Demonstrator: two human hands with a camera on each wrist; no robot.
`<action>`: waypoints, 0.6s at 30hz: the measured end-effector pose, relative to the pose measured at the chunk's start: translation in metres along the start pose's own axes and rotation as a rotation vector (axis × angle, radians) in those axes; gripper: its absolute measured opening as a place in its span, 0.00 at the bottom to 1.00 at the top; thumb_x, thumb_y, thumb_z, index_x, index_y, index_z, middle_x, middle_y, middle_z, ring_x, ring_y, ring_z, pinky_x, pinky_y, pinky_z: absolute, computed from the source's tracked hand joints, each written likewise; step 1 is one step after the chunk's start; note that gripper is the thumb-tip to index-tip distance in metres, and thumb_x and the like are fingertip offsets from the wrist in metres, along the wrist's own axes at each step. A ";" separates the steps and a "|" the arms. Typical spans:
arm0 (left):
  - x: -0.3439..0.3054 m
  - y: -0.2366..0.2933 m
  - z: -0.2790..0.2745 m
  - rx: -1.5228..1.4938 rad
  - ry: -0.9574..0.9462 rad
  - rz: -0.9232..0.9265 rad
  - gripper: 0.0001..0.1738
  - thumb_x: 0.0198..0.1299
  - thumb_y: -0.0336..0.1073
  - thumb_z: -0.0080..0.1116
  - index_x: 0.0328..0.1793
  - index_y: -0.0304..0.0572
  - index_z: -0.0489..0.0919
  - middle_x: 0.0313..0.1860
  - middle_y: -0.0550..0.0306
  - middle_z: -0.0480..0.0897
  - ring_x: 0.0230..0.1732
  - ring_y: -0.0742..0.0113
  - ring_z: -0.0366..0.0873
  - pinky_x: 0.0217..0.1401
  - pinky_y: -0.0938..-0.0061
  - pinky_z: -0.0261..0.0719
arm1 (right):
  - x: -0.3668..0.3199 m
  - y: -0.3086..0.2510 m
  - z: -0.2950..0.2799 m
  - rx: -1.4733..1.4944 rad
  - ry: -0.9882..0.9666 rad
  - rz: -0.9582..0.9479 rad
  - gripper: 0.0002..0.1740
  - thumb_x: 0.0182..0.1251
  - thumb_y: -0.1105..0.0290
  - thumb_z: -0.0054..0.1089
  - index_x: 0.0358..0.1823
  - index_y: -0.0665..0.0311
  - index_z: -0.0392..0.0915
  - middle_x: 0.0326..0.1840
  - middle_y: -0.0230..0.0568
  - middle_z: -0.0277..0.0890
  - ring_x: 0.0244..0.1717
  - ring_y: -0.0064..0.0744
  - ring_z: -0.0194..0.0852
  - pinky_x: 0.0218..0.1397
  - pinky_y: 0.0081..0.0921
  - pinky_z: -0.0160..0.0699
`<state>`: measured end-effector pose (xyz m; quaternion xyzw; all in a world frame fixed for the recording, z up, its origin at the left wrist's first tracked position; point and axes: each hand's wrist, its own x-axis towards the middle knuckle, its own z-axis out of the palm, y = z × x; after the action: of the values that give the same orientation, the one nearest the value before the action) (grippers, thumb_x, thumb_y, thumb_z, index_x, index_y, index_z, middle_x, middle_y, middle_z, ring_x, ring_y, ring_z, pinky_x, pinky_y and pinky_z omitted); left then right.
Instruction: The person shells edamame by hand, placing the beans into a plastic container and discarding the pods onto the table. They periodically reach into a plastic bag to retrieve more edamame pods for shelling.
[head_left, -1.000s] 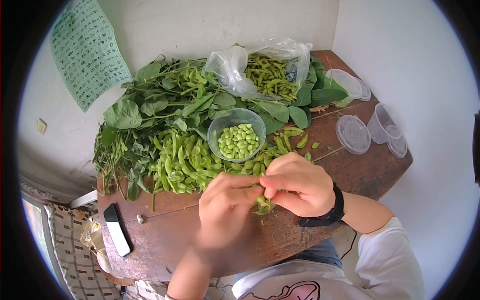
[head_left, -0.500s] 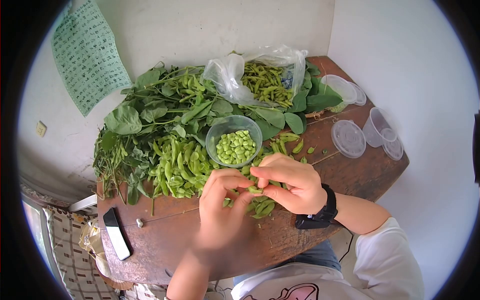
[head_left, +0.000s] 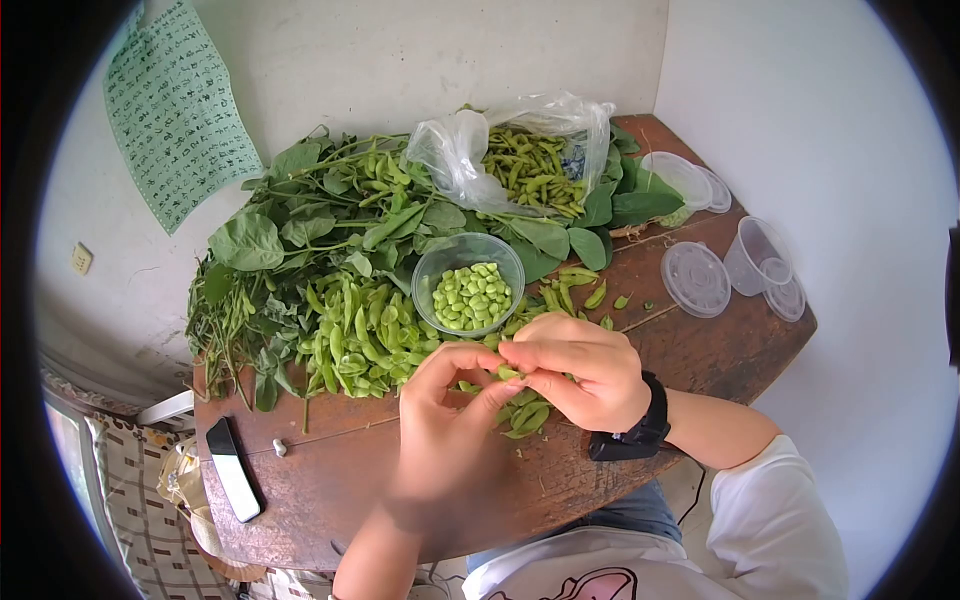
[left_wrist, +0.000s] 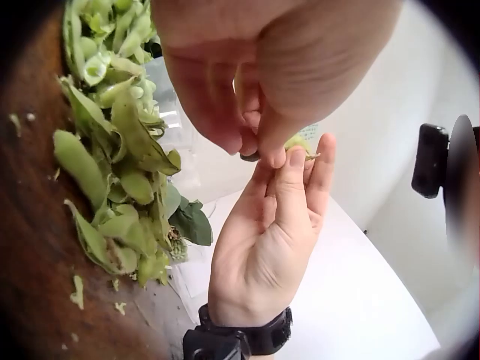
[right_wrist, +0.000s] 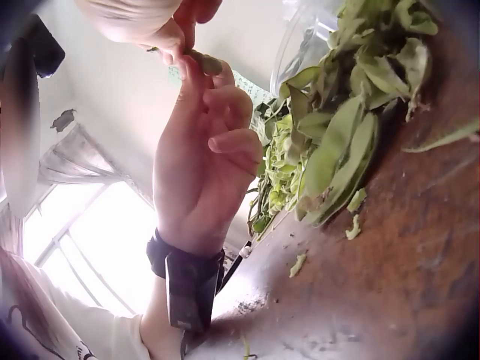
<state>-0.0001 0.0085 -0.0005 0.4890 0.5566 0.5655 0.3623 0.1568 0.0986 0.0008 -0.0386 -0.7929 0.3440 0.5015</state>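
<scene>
Both hands meet over the table's near part, just below a clear bowl (head_left: pixel 468 327) of shelled green beans. Thumb and fingers of the left hand (head_left: pixel 445 420) pinch one end of a small green pod (head_left: pixel 508 373). The right hand (head_left: pixel 588 372) pinches the same pod from the other side, its fingertips close to the left ones. In the right wrist view the pod (right_wrist: pixel 205 61) shows between the fingertips. Under the hands lie flat, loose pods (head_left: pixel 526 414); whether they hold beans cannot be told.
A heap of pods (head_left: pixel 355 330) and leafy stalks (head_left: pixel 300 220) covers the left and back. Behind the bowl stands a plastic bag (head_left: pixel 460 160) with more pods. Clear lids (head_left: pixel 696 280) and a tipped cup (head_left: pixel 748 255) are at the right, a phone (head_left: pixel 235 475) at the left.
Both hands have shifted slightly left since the earliest frame, and the pod between them now shows more. The whole head view has also moved a little. Since half a second ago little differs.
</scene>
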 end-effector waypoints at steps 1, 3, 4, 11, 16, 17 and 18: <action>0.000 0.000 0.000 0.001 -0.007 -0.016 0.13 0.53 0.27 0.72 0.43 0.40 0.81 0.44 0.60 0.81 0.39 0.76 0.79 0.34 0.81 0.80 | 0.000 0.000 0.000 -0.040 -0.003 0.008 0.26 0.53 0.90 0.63 0.56 0.70 0.80 0.42 0.43 0.80 0.41 0.38 0.81 0.47 0.32 0.80; 0.001 -0.001 0.000 0.001 -0.014 -0.031 0.13 0.53 0.28 0.72 0.43 0.40 0.81 0.44 0.61 0.81 0.39 0.76 0.79 0.34 0.80 0.79 | 0.000 0.001 0.000 -0.043 -0.018 0.037 0.28 0.53 0.90 0.63 0.58 0.69 0.79 0.40 0.41 0.80 0.39 0.36 0.80 0.46 0.30 0.80; 0.001 -0.003 0.000 0.030 -0.012 -0.014 0.13 0.53 0.28 0.72 0.43 0.40 0.81 0.44 0.61 0.81 0.39 0.76 0.79 0.34 0.80 0.80 | 0.000 0.001 0.000 -0.046 -0.033 0.066 0.29 0.53 0.90 0.62 0.60 0.68 0.78 0.39 0.40 0.79 0.38 0.34 0.79 0.45 0.28 0.79; 0.002 -0.003 -0.003 0.202 -0.063 0.114 0.13 0.59 0.25 0.67 0.47 0.34 0.76 0.43 0.59 0.79 0.41 0.78 0.78 0.29 0.84 0.82 | 0.002 -0.002 -0.002 -0.067 -0.059 0.115 0.34 0.53 0.88 0.64 0.66 0.66 0.74 0.34 0.36 0.76 0.34 0.31 0.75 0.43 0.26 0.77; 0.002 0.000 0.000 -0.015 -0.037 -0.033 0.13 0.58 0.27 0.69 0.46 0.36 0.77 0.39 0.60 0.81 0.38 0.78 0.78 0.34 0.81 0.80 | 0.000 0.004 0.004 0.119 0.073 0.336 0.29 0.58 0.79 0.68 0.64 0.62 0.77 0.41 0.37 0.76 0.40 0.29 0.74 0.46 0.28 0.77; 0.002 0.002 0.002 -0.204 -0.002 -0.153 0.12 0.57 0.29 0.71 0.44 0.37 0.79 0.36 0.61 0.82 0.36 0.78 0.78 0.34 0.80 0.80 | -0.002 0.009 0.002 0.120 0.074 0.335 0.29 0.58 0.79 0.68 0.64 0.62 0.77 0.41 0.37 0.76 0.40 0.29 0.74 0.46 0.28 0.77; 0.003 0.002 0.000 -0.202 -0.003 -0.153 0.12 0.57 0.29 0.71 0.44 0.37 0.79 0.36 0.61 0.82 0.36 0.78 0.78 0.34 0.80 0.80 | -0.001 0.014 -0.001 0.111 0.024 0.310 0.23 0.58 0.78 0.69 0.58 0.63 0.80 0.43 0.37 0.78 0.44 0.29 0.76 0.47 0.28 0.77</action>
<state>-0.0001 0.0111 0.0018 0.4068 0.5319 0.5889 0.4526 0.1543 0.1093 -0.0078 -0.1367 -0.7513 0.4600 0.4531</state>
